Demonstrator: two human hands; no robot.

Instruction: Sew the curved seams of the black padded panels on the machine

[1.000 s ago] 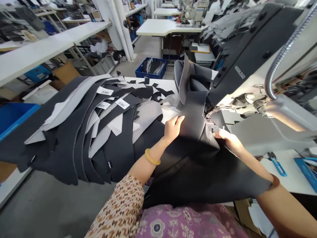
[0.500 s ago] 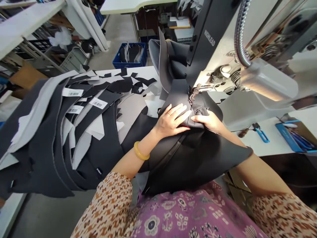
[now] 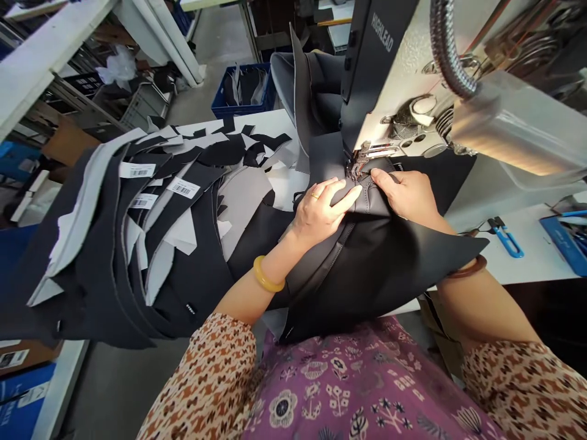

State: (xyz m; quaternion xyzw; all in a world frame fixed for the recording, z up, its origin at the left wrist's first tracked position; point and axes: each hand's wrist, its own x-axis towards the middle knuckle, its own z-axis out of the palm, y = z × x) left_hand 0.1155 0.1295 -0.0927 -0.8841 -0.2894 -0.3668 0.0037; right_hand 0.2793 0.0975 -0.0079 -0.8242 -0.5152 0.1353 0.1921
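A large black leather-like panel [image 3: 367, 269] with stitched seams lies under the presser foot [image 3: 355, 168] of a sewing machine [image 3: 380, 79] and drapes toward my lap. My left hand [image 3: 321, 211] is on the panel just left of and in front of the foot, its thumb and bent fingers closed around a raised fold. To the right of the foot, my right hand [image 3: 410, 195] pinches the panel near a seam, thumb on top, its other fingers partly hidden. The needle tip cannot be made out. Behind the foot, part of the material stands up in curved flaps [image 3: 300, 91].
Stacked dark cut pieces [image 3: 101, 263] with barcode labels and scraps cover the left side. Blue-handled thread snips [image 3: 507, 238] and a blue tray [image 3: 566, 244] lie at right. A blue crate [image 3: 220, 98] stands beyond the table. The machine's lamp cover [image 3: 523, 122] hangs close at upper right.
My left hand has gone from lying flat to bent fingers around a fold. My right hand has moved up and right, beside the foot, shifting the panel. The view has tilted slightly.
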